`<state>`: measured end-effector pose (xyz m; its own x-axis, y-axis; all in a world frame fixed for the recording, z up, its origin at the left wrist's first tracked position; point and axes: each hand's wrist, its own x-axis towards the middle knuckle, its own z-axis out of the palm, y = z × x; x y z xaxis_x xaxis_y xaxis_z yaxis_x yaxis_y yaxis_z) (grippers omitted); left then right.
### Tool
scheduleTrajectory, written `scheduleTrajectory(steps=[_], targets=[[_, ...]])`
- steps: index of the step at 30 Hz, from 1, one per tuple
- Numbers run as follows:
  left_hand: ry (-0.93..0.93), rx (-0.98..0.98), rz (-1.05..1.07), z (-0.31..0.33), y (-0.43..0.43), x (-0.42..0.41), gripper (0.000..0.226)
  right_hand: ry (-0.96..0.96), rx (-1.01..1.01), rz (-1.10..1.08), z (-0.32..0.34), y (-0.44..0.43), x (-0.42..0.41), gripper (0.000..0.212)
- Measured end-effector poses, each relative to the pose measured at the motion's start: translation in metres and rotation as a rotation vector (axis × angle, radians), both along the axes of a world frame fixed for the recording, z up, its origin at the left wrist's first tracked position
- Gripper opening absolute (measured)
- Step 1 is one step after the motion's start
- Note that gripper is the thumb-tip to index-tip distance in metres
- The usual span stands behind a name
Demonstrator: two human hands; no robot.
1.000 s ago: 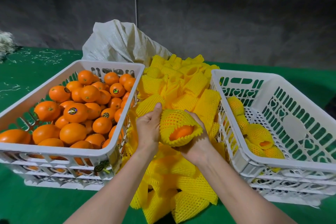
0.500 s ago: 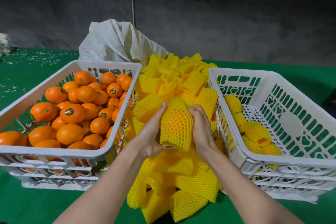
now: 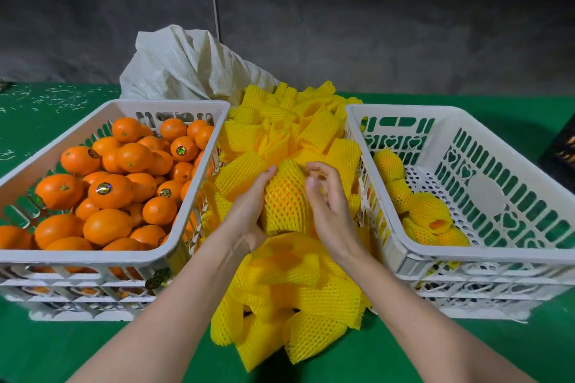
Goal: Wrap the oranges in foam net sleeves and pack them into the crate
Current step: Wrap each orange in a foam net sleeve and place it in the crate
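An orange in a yellow foam net sleeve (image 3: 284,202) stands upright above the pile of loose sleeves (image 3: 298,292). My left hand (image 3: 249,211) grips it from the left and below. My right hand (image 3: 326,211) is at its right side with the fingers loosely curled and blurred, lifted off the sleeve's top. The white crate (image 3: 77,256) on the left is full of bare oranges (image 3: 109,193). In the white crate (image 3: 466,256) on the right, several wrapped oranges (image 3: 426,211) lie along its left wall.
A white woven sack (image 3: 186,68) lies behind the sleeve pile. All of it rests on a green table (image 3: 62,348). A dark crate (image 3: 563,146) shows at the right edge. A dark wall rises behind the table.
The sleeve has been pulled fully over the orange and turned upright. My right hand's fingers have come off the sleeve's top, while my left hand keeps its hold.
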<state>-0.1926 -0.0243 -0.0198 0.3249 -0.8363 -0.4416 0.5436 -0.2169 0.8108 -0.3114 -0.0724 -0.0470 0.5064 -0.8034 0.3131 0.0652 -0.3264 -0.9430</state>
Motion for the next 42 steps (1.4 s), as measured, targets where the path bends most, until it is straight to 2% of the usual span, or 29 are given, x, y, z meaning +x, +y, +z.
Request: scheduleTrajectory(steps=[3, 5, 7, 9, 13, 15, 18, 20, 23, 25, 27, 29, 32, 34, 37, 40, 42], targets=[[-0.132, -0.054, 0.007, -0.001, -0.003, -0.007, 0.05, 0.126, -0.147, 0.076, -0.001, 0.008, -0.005, 0.048], [-0.084, -0.096, -0.061, 0.0, -0.005, -0.013, 0.057, 0.164, -0.17, 0.051, 0.004, 0.004, -0.01, 0.057], [-0.087, -0.112, -0.117, 0.0, -0.011, -0.019, 0.063, 0.137, -0.15, 0.015, 0.01, -0.005, -0.02, 0.058], [-0.206, -0.13, -0.107, -0.002, -0.019, -0.027, 0.063, 0.09, -0.167, -0.04, 0.014, -0.013, -0.031, 0.056], [-0.205, -0.292, -0.054, 0.003, -0.04, -0.056, 0.041, -0.064, -0.238, -0.233, 0.026, -0.036, -0.051, 0.05], [-0.312, -0.342, -0.028, 0.003, -0.054, -0.074, 0.027, -0.111, -0.175, -0.348, 0.034, -0.063, -0.064, 0.048], [-0.653, -0.377, -0.12, -0.005, -0.076, -0.099, 0.023, -0.061, 0.016, -0.48, 0.042, -0.123, -0.088, 0.046], [-0.964, -0.41, -0.25, -0.009, -0.094, -0.114, 0.025, 0.141, 0.075, -0.528, 0.04, -0.164, -0.105, 0.048], [-1.364, -0.404, -0.413, -0.011, -0.119, -0.13, 0.029, 0.66, 0.008, -0.563, 0.025, -0.216, -0.124, 0.052], [-1.506, -0.37, -0.487, -0.016, -0.131, -0.137, 0.031, 0.985, -0.046, -0.551, 0.009, -0.24, -0.133, 0.057], [-1.592, -0.348, -0.511, -0.024, -0.132, -0.14, 0.031, 1.159, -0.075, -0.524, -0.008, -0.253, -0.14, 0.067], [-1.572, -0.354, -0.467, -0.029, -0.132, -0.14, 0.03, 1.176, -0.093, -0.513, -0.026, -0.263, -0.146, 0.079], [-1.537, -0.376, -0.433, -0.031, -0.131, -0.139, 0.029, 1.108, 0.018, -0.389, -0.044, -0.273, -0.147, 0.088], [-1.54, -0.382, -0.426, -0.031, -0.131, -0.14, 0.028, 1.152, 0.095, -0.258, -0.051, -0.277, -0.148, 0.09], [-1.479, -0.429, -0.326, -0.031, -0.125, -0.141, 0.024, 1.246, 0.178, -0.203, -0.054, -0.277, -0.15, 0.096], [-1.365, -0.471, -0.112, -0.031, -0.114, -0.137, 0.021, 1.378, 0.034, -0.217, -0.044, -0.269, -0.141, 0.098], [-1.333, -0.481, -0.025, -0.033, -0.103, -0.128, 0.021, 1.278, -0.144, -0.182, -0.029, -0.257, -0.124, 0.087]])
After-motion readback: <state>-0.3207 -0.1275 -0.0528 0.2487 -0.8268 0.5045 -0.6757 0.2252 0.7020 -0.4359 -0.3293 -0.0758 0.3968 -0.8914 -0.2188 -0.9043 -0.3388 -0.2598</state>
